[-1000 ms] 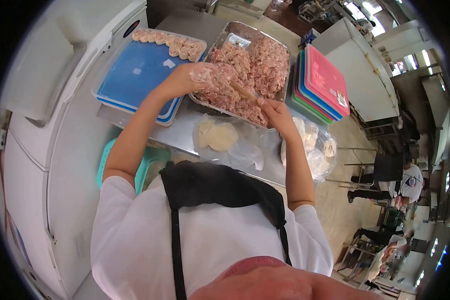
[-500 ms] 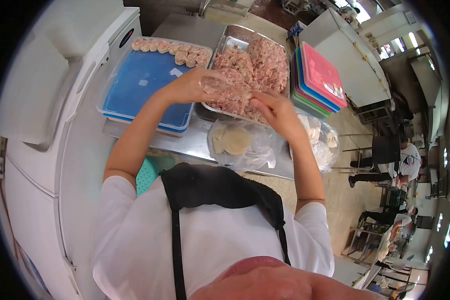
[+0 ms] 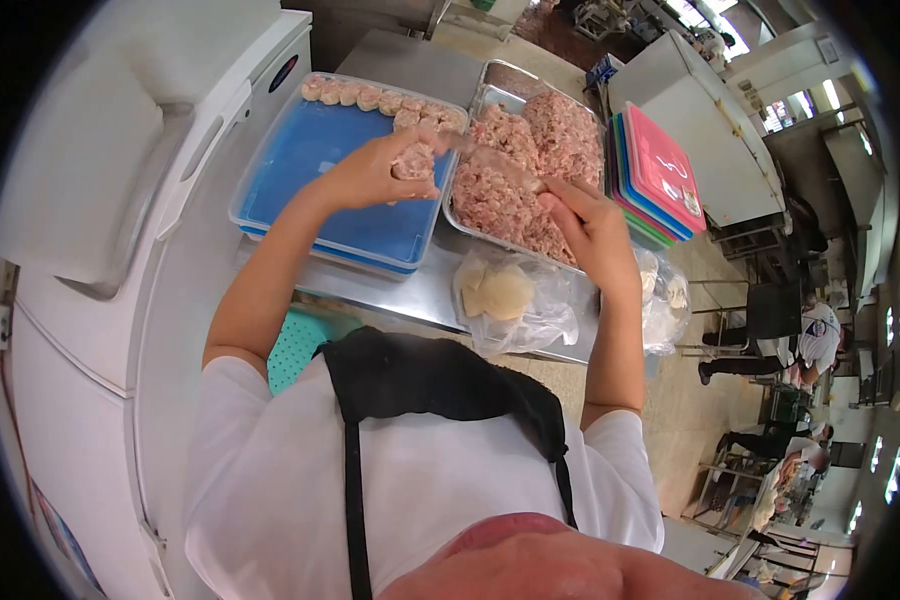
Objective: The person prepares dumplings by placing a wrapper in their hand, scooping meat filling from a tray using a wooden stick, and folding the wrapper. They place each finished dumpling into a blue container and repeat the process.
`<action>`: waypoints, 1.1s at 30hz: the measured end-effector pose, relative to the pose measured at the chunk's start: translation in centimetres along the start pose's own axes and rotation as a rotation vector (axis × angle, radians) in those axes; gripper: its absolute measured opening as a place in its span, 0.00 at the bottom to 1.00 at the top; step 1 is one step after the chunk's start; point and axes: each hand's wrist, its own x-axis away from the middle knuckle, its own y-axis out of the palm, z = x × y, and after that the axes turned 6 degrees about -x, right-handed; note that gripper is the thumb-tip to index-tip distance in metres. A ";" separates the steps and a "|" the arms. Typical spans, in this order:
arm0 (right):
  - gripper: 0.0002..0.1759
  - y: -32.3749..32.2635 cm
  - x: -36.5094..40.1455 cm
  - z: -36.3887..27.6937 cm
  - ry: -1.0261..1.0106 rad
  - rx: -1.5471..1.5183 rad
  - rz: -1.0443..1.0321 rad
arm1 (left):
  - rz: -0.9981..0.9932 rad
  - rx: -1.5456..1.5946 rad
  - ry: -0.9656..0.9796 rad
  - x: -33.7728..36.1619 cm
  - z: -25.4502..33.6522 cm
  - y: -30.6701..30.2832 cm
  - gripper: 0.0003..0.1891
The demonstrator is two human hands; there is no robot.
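The left hand point(image 3: 370, 175) cups a half-shaped dumpling point(image 3: 413, 160) over the blue tray point(image 3: 320, 190), close to the finished row point(image 3: 380, 100) along its far edge. The right hand point(image 3: 590, 225) grips a wooden stick point(image 3: 500, 168) above the meat tray point(image 3: 497, 98), with the wrapper bag point(image 3: 505, 292) within reach at the table's point(image 3: 410, 290) near edge. The round logo on the freezer point(image 3: 120, 150) is too small to read.

**Open Dumpling and Wooden Spatula Held Above the Trays**

The dumpling point(image 3: 415, 160) was a pale wrapper heaped with pink mince, not yet sealed. It sat cupped in the left hand point(image 3: 365, 175) above the right edge of the blue tray point(image 3: 310, 170). The wooden spatula point(image 3: 505, 170), thin and tan, slanted from the right hand point(image 3: 590, 225) over the metal tray point(image 3: 497, 97), its tip near the dumpling.
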 end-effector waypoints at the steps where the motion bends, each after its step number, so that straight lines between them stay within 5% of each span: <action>1: 0.14 0.0 -0.1 -0.7 0.033 -0.060 -0.003 | 0.112 -0.030 0.121 0.3 0.1 0.2 0.22; 2: 0.14 0.8 -0.1 -0.8 0.020 -0.076 -0.024 | 0.223 -0.058 0.242 0.5 0.1 0.2 0.20; 5: 0.14 5.0 -0.2 -0.6 0.031 -0.149 -0.101 | -0.071 0.117 0.181 0.1 0.5 -1.3 0.23; 7: 0.14 7.5 0.2 0.1 0.109 -0.222 -0.167 | -0.037 -0.068 0.183 -0.2 -1.1 -1.5 0.25; 11: 0.16 7.7 3.2 2.8 0.174 -0.214 0.020 | -0.136 -0.135 0.007 -0.3 -2.7 -4.1 0.27; 16: 0.17 6.9 10.3 6.1 0.612 -0.493 0.162 | -0.012 -0.289 -0.052 -1.7 -8.9 -6.1 0.25; 22: 0.18 5.6 16.6 5.8 0.818 -0.648 0.306 | 0.142 -0.458 -0.046 -4.4 -11.9 -5.2 0.29; 24: 0.17 5.4 17.6 6.0 0.836 -0.656 0.335 | 0.283 -0.486 0.010 -5.7 -13.3 -4.2 0.31; 30: 0.17 5.0 18.9 6.5 0.833 -0.624 0.343 | 0.212 -0.503 -0.124 -8.4 -14.0 -2.6 0.40; 33: 0.16 4.5 18.9 7.1 0.839 -0.603 0.298 | 0.278 -0.702 -0.015 -9.4 -14.6 -1.4 0.41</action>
